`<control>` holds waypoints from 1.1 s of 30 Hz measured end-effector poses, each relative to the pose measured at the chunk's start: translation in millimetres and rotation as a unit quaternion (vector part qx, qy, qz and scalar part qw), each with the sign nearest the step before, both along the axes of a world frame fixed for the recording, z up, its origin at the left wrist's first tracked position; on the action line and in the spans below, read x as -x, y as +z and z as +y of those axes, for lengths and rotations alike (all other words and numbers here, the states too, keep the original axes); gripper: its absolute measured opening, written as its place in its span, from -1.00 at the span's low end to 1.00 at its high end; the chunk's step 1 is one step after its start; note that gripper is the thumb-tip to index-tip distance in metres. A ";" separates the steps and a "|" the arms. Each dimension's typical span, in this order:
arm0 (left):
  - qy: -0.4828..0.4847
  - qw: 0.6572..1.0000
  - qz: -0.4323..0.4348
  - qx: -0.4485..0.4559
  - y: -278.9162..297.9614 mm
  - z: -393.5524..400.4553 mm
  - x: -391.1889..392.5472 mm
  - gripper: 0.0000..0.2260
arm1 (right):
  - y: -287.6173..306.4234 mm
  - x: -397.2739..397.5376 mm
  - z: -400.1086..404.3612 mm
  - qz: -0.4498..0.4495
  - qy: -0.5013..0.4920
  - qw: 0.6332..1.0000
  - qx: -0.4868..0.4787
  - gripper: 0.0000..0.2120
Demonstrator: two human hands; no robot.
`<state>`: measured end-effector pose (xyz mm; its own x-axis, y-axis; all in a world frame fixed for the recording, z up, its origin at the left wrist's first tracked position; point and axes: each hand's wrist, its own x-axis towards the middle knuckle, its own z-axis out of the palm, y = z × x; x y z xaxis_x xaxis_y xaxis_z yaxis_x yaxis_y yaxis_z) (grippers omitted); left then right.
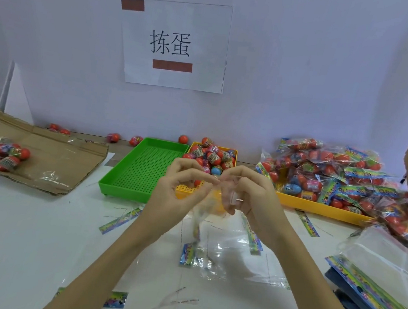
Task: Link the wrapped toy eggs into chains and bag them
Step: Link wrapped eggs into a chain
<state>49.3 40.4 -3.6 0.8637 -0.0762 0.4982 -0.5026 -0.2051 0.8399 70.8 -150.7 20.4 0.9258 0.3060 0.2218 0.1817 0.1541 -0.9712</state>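
A clear bag [205, 221] is held above the white table [21, 234], its mouth pinched between the left hand [180, 192] and the right hand [247, 193], so the bagging step is judged to be in hand (the bag's contents are blurred). Loose wrapped toy eggs [211, 155] are heaped in the yellow tray [185, 190] just behind; next, the mouth probably needs spreading or sealing. The wall sheet [175, 44] reads "拣蛋"; wrapper print is illegible.

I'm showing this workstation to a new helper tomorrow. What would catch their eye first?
Probably the two hands, left hand and right hand, raised together at centre, pinching a clear bag. Behind them stand an empty green tray and a yellow tray heaped with wrapped eggs. At right lies a big pile of filled bags, and a paper sign hangs on the wall.
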 end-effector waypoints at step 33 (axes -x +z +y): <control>0.097 0.991 -0.037 -0.089 -9.3 4.0 -4.0 -0.84 | -7.4 -2.0 5.4 -0.209 -0.167 0.917 0.297 -0.93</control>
<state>53.3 44.4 -12.9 0.8322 -0.0040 0.5545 -0.4981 -0.4449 0.7443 72.8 -145.3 13.0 0.8623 0.2027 0.4641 0.4974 -0.5106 -0.7013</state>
